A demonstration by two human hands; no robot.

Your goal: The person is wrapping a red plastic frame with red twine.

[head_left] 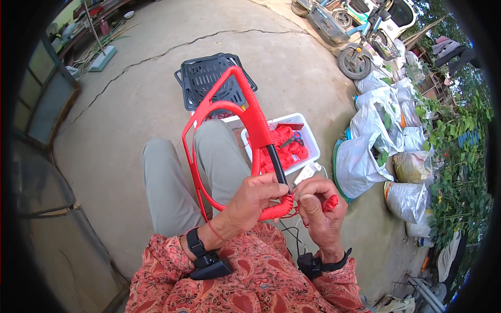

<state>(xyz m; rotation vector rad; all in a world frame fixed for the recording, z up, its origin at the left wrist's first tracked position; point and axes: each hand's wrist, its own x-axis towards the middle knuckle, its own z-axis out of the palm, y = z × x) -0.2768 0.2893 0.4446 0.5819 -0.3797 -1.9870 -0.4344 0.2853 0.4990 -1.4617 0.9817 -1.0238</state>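
A person, seated, is wrapping red cord around a bent frame resting across the lap. The left hand is closing its grip around the lower bend of the frame, thumb on top, just where the finished winding ends. The right hand is pinching the free cord between thumb and forefinger, with a small bundle of cord tucked against its fingers. A bare black section of the frame is showing above the left hand; the upper arm is already covered in red.

Risks, as judged from this view: the last turns are sitting loose near the bend, so a slackening right-hand pinch could be letting them slip and unwind. The curve itself is inviting gaps or overlaps if tension is varying. The frame is balancing on the knees only, so a weak left hold could be letting it twist. The white tub of spare cord is standing near on the ground, beside a black stool; a trailing strand could be snagging there.
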